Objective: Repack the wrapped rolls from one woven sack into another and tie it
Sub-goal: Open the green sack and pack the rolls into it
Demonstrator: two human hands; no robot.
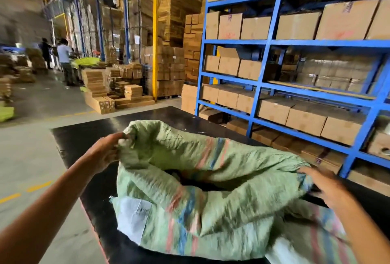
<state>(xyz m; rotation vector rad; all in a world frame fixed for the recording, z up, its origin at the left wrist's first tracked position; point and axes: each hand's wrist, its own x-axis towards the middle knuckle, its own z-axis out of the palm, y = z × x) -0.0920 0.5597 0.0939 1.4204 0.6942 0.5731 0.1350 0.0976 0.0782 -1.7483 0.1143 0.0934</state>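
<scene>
A pale green woven sack (221, 200) with pink and blue stripes lies on a black table (88, 139), its mouth gaping toward me. A white label is stuck on its near left side. My left hand (105, 154) pinches the sack's rim at the far left corner. My right hand (325, 187) grips the rim on the right side. Inside the mouth I see only a dark hollow; no rolls show. A second stretch of green striped sacking (312, 242) lies at the near right under my right forearm.
Blue steel shelving (272, 42) filled with cardboard boxes stands close along the right. Stacked cartons (118, 86) and pallets fill the far middle. People (64, 59) stand at the far left on the grey concrete floor (31, 158) with yellow markings.
</scene>
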